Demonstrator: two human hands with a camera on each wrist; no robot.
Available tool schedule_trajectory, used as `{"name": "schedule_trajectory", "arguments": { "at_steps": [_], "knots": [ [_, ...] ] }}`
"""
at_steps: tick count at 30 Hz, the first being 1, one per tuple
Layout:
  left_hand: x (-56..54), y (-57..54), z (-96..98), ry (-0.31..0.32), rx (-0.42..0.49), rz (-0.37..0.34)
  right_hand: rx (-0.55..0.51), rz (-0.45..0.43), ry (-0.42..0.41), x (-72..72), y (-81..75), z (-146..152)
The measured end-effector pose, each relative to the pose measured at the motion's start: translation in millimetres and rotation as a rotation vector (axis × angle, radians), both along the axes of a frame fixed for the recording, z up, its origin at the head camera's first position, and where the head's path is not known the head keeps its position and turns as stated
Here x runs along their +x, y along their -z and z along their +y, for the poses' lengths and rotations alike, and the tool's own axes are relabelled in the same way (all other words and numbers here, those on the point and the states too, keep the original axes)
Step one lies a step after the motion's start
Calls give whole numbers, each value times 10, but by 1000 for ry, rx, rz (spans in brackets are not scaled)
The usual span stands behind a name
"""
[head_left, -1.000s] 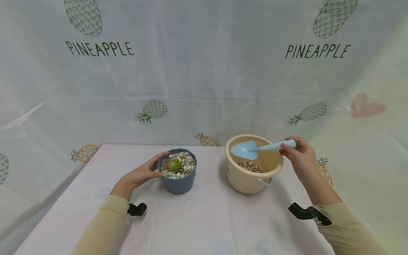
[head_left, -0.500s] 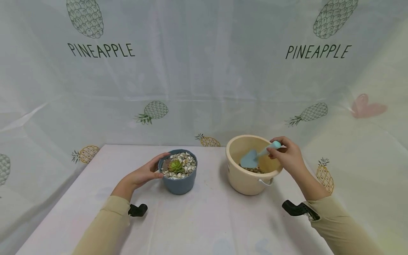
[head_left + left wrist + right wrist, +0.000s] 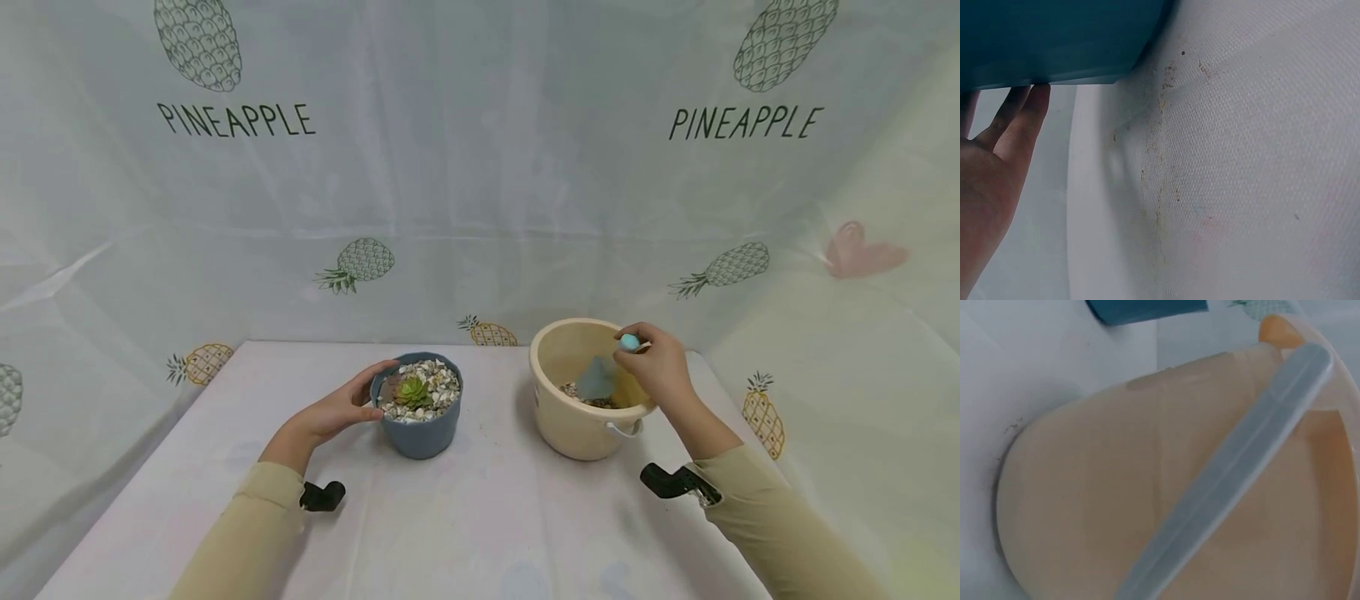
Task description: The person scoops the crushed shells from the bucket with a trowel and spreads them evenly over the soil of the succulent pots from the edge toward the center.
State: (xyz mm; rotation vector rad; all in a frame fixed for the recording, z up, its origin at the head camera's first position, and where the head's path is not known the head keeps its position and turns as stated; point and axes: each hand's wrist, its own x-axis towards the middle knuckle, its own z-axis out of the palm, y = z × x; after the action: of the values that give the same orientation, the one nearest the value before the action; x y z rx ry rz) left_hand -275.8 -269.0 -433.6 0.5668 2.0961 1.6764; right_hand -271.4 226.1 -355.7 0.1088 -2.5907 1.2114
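In the head view, my left hand (image 3: 343, 408) holds the left side of a blue-grey flower pot (image 3: 422, 439), fingers at the rim and thumb at the front. A green succulent (image 3: 412, 392) sits among pale stones in it. The left wrist view shows fingertips against the wall of the pot (image 3: 1054, 40). My right hand (image 3: 656, 365) grips the handle of a light blue trowel (image 3: 597, 380) over a cream bucket (image 3: 566, 427). The trowel's blade points down into the brown pebbles (image 3: 570, 390) inside. In the right wrist view the bucket (image 3: 1104, 487) hides the right hand and trowel.
The bucket's pale handle (image 3: 1229, 469) hangs down its near side. Specks of dirt (image 3: 1163, 100) lie on the white tablecloth (image 3: 450, 525) beside the pot. A pineapple-print curtain (image 3: 480, 167) stands right behind the table.
My right hand has moved left and tipped the trowel upright, lowering its blade from above the bucket's rim into the pebbles. The left hand and pot have stayed in place.
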Motion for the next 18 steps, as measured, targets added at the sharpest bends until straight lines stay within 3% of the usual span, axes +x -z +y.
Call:
{"name": "schedule_trajectory", "arguments": {
  "at_steps": [6, 18],
  "knots": [
    [16, 6, 33, -3, 13, 3, 77, -74, -47, -55, -22, 19],
    [-1, 51, 4, -10, 23, -11, -18, -74, -133, -30, 24, 62]
  ]
}}
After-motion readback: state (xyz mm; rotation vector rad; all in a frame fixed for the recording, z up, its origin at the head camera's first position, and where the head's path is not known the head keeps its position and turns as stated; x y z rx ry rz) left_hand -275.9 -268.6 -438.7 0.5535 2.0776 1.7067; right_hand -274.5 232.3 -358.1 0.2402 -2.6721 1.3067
